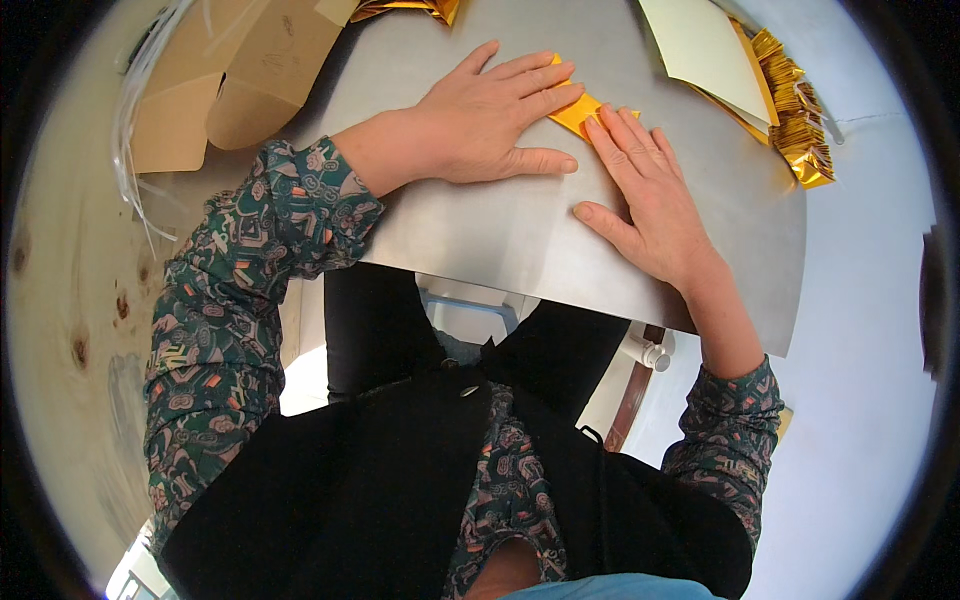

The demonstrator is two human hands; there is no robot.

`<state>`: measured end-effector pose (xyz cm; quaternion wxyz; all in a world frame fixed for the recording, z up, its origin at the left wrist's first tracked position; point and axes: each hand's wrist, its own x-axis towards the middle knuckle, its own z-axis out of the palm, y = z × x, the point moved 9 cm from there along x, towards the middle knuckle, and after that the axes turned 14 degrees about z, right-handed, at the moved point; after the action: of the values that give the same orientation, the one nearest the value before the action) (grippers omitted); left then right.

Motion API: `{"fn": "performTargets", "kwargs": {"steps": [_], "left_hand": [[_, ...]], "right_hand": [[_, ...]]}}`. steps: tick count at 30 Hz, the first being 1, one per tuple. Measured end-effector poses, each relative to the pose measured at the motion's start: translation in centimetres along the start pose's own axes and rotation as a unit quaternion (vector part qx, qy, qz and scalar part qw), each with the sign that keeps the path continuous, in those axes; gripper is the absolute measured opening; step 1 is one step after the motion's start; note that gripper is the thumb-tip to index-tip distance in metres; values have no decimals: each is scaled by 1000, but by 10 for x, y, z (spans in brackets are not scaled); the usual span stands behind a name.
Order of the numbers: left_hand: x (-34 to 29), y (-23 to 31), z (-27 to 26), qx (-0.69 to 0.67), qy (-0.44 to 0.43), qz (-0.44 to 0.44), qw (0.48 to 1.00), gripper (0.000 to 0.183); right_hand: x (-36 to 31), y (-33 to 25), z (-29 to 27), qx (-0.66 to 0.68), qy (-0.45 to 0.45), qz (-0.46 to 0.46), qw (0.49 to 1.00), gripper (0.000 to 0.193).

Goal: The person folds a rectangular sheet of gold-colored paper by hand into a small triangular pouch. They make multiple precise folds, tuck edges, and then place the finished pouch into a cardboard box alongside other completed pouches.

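Note:
A small strip of shiny gold foil paper (pixel 573 115) lies flat on the grey metal tabletop (pixel 470 225). My left hand (pixel 490 115) rests palm down with its fingers spread, the fingertips over the strip's left and far part. From the other side, my right hand (pixel 645 190) lies flat with fingers stretched out, its fingertips on the strip's near right end. Both thumbs stick out toward each other over bare metal. Parts of the strip are hidden under the fingers, so any folds there cannot be made out.
An opened brown cardboard box (pixel 270 75) stands at the far left, beside white plastic strapping (pixel 125 140). Pale yellow sheets (pixel 705 55) and a row of folded gold foil pieces (pixel 795 110) lie at the far right. More gold foil (pixel 425 10) shows at the top edge.

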<state>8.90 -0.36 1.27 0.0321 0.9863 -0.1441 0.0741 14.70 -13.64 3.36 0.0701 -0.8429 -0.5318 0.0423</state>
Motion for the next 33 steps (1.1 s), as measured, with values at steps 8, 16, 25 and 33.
{"fn": "performTargets", "kwargs": {"steps": [8, 16, 25, 33], "left_hand": [[-2, 4, -8, 13, 64, 2, 998, 78], [2, -29, -29, -141, 209, -172, 952, 64], [4, -65, -6, -526, 337, -192, 756, 35], [-3, -70, -22, -597, 321, -154, 719, 24]], "right_hand": [[-5, -1, 2, -12, 24, -9, 1000, 79], [-3, -6, 0, -2, 41, -19, 999, 75], [-7, 2, -30, 136, 203, -13, 970, 66], [20, 54, -9, 498, 144, 121, 847, 55]]}}
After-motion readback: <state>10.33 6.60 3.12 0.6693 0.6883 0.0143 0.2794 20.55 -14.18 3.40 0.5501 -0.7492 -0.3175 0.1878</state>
